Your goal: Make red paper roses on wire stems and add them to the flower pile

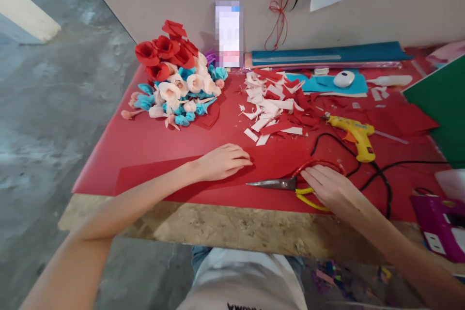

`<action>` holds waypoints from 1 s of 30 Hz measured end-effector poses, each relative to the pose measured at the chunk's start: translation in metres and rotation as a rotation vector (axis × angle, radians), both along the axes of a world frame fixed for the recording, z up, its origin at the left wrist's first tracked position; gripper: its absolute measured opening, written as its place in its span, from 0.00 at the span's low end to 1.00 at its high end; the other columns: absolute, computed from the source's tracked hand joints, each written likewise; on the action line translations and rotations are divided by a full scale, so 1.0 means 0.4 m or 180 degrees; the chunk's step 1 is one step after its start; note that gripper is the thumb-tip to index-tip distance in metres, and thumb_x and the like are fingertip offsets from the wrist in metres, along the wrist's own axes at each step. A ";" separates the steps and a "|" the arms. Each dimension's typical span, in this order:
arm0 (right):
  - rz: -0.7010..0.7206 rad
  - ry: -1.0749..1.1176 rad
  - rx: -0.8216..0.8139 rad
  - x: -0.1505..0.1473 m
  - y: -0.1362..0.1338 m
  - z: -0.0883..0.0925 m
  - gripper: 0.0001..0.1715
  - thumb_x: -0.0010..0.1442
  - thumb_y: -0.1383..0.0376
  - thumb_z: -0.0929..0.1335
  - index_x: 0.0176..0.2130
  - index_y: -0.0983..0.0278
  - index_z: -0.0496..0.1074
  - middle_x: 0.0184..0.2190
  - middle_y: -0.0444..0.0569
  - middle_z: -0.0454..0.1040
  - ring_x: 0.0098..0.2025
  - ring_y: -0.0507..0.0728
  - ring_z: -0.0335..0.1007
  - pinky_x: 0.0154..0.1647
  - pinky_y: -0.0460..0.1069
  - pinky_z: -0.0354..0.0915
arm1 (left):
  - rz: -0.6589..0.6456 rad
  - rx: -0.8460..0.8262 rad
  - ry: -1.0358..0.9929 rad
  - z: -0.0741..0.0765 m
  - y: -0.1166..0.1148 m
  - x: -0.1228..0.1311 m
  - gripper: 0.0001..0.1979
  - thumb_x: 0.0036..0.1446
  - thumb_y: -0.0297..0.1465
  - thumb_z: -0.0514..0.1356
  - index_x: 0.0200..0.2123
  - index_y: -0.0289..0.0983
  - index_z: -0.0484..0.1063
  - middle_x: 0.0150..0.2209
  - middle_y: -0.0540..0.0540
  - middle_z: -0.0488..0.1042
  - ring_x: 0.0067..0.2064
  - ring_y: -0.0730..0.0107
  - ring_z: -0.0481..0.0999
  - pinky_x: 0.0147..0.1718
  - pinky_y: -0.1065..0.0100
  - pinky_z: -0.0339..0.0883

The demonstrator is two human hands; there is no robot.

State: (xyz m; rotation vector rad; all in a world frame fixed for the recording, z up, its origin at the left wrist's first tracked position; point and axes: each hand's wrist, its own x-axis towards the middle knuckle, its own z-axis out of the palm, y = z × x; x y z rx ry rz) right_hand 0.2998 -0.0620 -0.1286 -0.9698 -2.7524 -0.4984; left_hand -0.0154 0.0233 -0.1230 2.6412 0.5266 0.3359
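My left hand (pixel 224 161) lies flat, palm down, on a long strip of red paper (pixel 272 162) near the table's front edge. Its fingers are stretched out and point right, with nothing held. To the right, my right hand (pixel 329 185) has its fingers round the handles of a pair of scissors (pixel 279 183), one handle red and the other yellow. The blades look closed and point left, just above or on the red surface; I cannot tell which. Beyond my hands lies a heap of white and red paper scraps (pixel 271 104).
Red, white and blue paper flowers (pixel 170 92) are piled at the back left. A phone (pixel 228 34) leans on the wall. A yellow glue gun (pixel 358 135) and its black cable (pixel 387 191) lie right. A purple box (pixel 439 227) stands at the right edge.
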 end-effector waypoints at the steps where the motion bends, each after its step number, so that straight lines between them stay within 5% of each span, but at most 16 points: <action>1: 0.0007 -0.0020 -0.0005 -0.001 0.001 -0.007 0.20 0.56 0.80 0.56 0.38 0.76 0.73 0.34 0.60 0.75 0.39 0.60 0.67 0.43 0.52 0.62 | -0.0031 0.0058 0.0060 -0.012 -0.005 -0.012 0.15 0.62 0.26 0.49 0.49 0.36 0.69 0.48 0.41 0.74 0.49 0.63 0.70 0.50 0.58 0.62; 8: -0.0123 -0.0195 -0.0101 -0.022 0.009 -0.026 0.21 0.55 0.78 0.57 0.45 0.84 0.69 0.42 0.69 0.72 0.44 0.65 0.65 0.46 0.56 0.62 | -0.0128 0.0327 0.0211 -0.050 -0.005 -0.026 0.16 0.62 0.25 0.48 0.51 0.36 0.67 0.51 0.41 0.72 0.53 0.62 0.67 0.54 0.59 0.59; 22: 0.0178 0.0017 -0.0629 -0.064 0.050 -0.010 0.19 0.54 0.76 0.57 0.40 0.75 0.73 0.36 0.61 0.74 0.39 0.62 0.66 0.45 0.56 0.64 | -0.0102 0.0513 0.0235 -0.056 -0.005 -0.026 0.15 0.63 0.27 0.48 0.51 0.34 0.67 0.51 0.41 0.71 0.53 0.62 0.67 0.53 0.60 0.59; 30: 0.0119 -0.0245 -0.0142 -0.069 0.036 0.008 0.18 0.55 0.78 0.57 0.39 0.79 0.72 0.37 0.63 0.73 0.41 0.63 0.64 0.43 0.54 0.61 | -0.0139 0.0493 0.0246 -0.054 -0.002 -0.027 0.16 0.62 0.26 0.47 0.50 0.33 0.67 0.52 0.41 0.71 0.53 0.61 0.67 0.53 0.60 0.59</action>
